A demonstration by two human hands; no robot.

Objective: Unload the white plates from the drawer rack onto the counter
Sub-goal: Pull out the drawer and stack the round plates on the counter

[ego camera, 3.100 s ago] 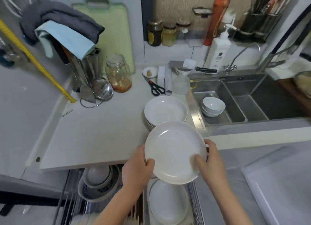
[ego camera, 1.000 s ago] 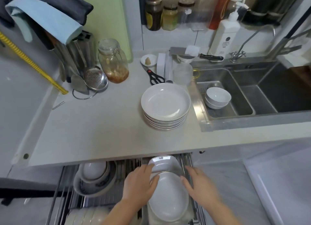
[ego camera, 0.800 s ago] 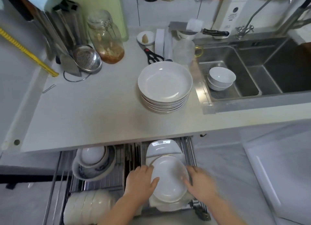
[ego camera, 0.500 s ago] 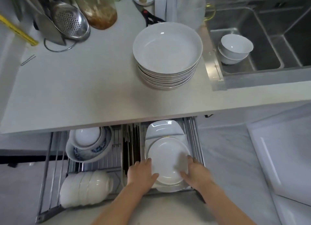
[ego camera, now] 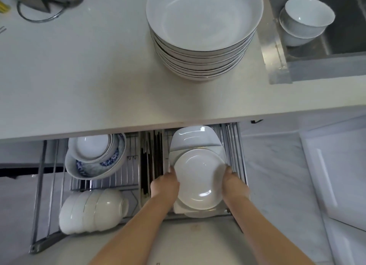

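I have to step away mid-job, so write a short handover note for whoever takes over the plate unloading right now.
Left hand: gripping the left rim of the round white plate in the drawer rack.
Right hand: gripping the same plate's right rim.
Done: a stack of white plates stands on the counter, beside the sink.
Left: lift this plate onto the stack; under and behind it in the rack are squarish white plates, count unclear. The bowls in the left part of the rack are not part of the job.
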